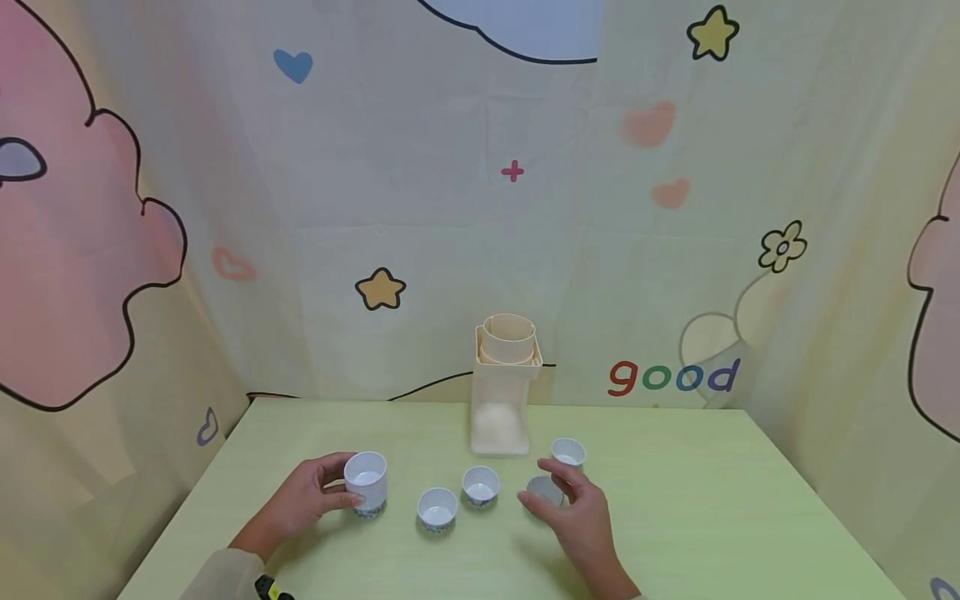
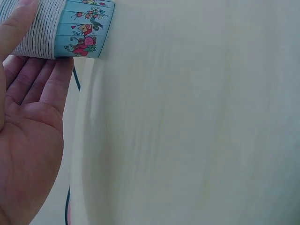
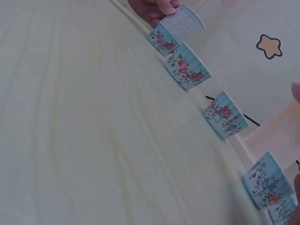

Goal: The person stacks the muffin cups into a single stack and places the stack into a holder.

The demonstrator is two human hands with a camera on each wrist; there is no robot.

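My left hand (image 1: 311,496) grips a stack of nested paper cups (image 1: 367,482) from its left side, at the left of the table. In the left wrist view a floral light-blue cup (image 2: 84,30) shows at the stack's lower end, with the ribbed white rims above. My right hand (image 1: 583,515) is over a single paper cup (image 1: 545,492), thumb and forefinger spread apart around its rim. The same cup (image 3: 267,183) stands upright in the right wrist view, fingertips close beside it.
Two single cups, a nearer one (image 1: 437,510) and a farther one (image 1: 481,487), stand between the hands. Another cup (image 1: 568,452) is behind the right hand. A cream stand with a round cylinder (image 1: 501,408) rises at the table's back edge, before a printed curtain (image 1: 420,183).
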